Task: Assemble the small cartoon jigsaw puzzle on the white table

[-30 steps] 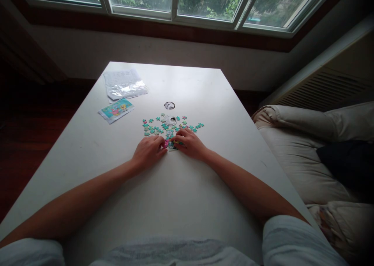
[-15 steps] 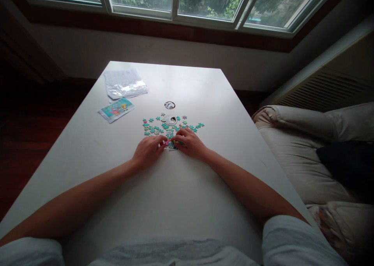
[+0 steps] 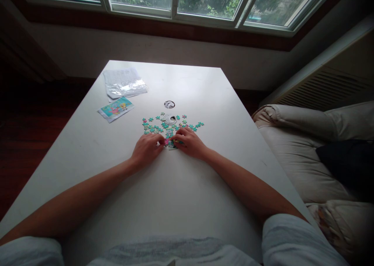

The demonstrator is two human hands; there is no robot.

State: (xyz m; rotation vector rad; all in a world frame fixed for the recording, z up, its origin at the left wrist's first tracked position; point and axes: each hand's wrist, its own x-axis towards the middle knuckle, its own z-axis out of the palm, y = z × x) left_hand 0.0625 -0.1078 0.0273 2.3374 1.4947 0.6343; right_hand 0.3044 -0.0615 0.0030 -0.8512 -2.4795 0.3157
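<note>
A small joined patch of jigsaw puzzle (image 3: 169,134), teal with pink and yellow bits, lies flat on the table between my hands. My left hand (image 3: 147,147) has its thumb and index finger closed at the patch's left edge, on a pink puzzle piece (image 3: 166,141). From the right, the curled fingers of my right hand (image 3: 190,142) press on the other side of the patch and partly cover it. Loose teal puzzle pieces (image 3: 156,127) lie scattered just beyond both hands.
A white table (image 3: 163,203) carries everything. A round grommet (image 3: 170,119) sits among the loose pieces, with a round hole (image 3: 169,104) beyond it. Farther left are a picture card (image 3: 116,109) and a clear plastic bag (image 3: 126,83). A sofa (image 3: 289,157) stands on the right.
My left hand has shifted very slightly left at the patch's edge, its fingers still closed. My right hand stays in place; the loose pieces look unchanged.
</note>
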